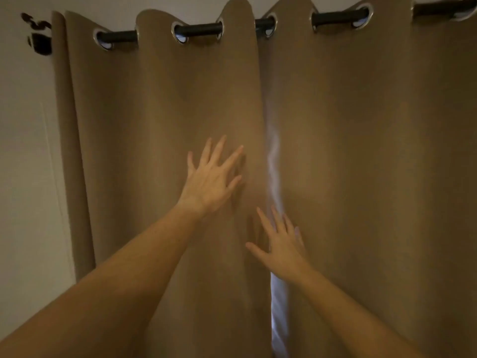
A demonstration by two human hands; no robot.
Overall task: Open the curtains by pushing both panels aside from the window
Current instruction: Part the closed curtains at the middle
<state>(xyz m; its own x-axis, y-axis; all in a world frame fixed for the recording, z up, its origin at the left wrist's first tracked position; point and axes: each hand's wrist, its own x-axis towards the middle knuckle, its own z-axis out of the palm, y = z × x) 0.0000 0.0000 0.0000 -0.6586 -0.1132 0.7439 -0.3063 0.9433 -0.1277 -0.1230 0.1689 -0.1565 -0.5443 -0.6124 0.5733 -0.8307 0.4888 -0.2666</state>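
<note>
At the window: two tan fabric curtain panels, left panel [160, 125] and right panel [361, 138], hang closed from a black metal rod [198, 29], meeting just right of the rod's middle.
Grip: left hand [210, 178] and right hand [281, 241] splayed flat, grasping nothing, beside the pale seam gap [277, 301].
Handling: likely soft, light, sliding on silver grommets [180, 36]; best pushed at inner edges.
Count: two panels, one rod, six grommets visible.

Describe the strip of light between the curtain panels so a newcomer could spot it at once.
Start at the black curtain rod across the top and follow the seam where the left panel meets the right panel. The pale bluish gap runs down there beside the right hand, the only bright streak amid tan fabric.
</note>
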